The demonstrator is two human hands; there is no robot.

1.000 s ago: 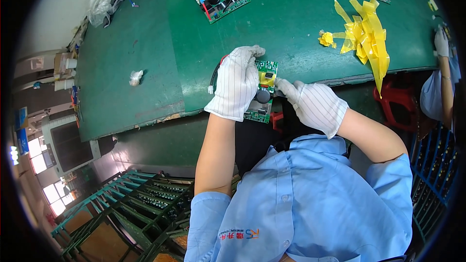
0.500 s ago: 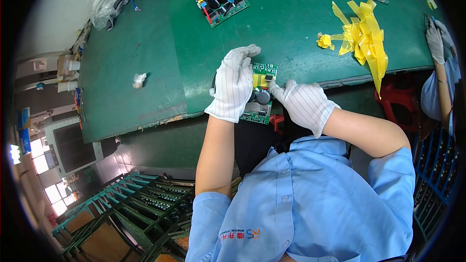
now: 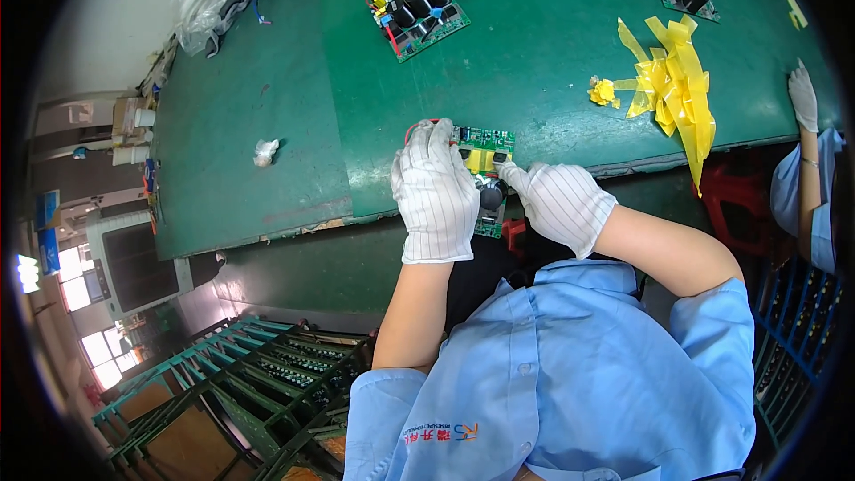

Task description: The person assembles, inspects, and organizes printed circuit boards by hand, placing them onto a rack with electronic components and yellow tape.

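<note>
A green circuit board [image 3: 485,162] with a yellow-wrapped part and dark round capacitors is at the table's near edge, its lower end jutting out over my lap. My left hand [image 3: 435,191], in a white striped glove, covers the board's left side, fingers bent over it; a bit of red wire shows by the fingertips. At the right edge, my gloved right hand [image 3: 561,203] is curled, its index finger against a small dark part beside the yellow one. The thumbs and the board's underside are hidden.
Two more circuit boards [image 3: 417,18] lie farther off, one at the far right. Yellow tape strips [image 3: 672,93] hang over the table's front edge. A crumpled white scrap [image 3: 265,152] lies left. At the right is a co-worker's gloved hand [image 3: 802,98]; green racks [image 3: 258,383] stand lower left.
My left hand has come down toward me, and its fingers have bent over the board. More of the yellow part shows. The co-worker's hand no longer shows the dark item beside it.
</note>
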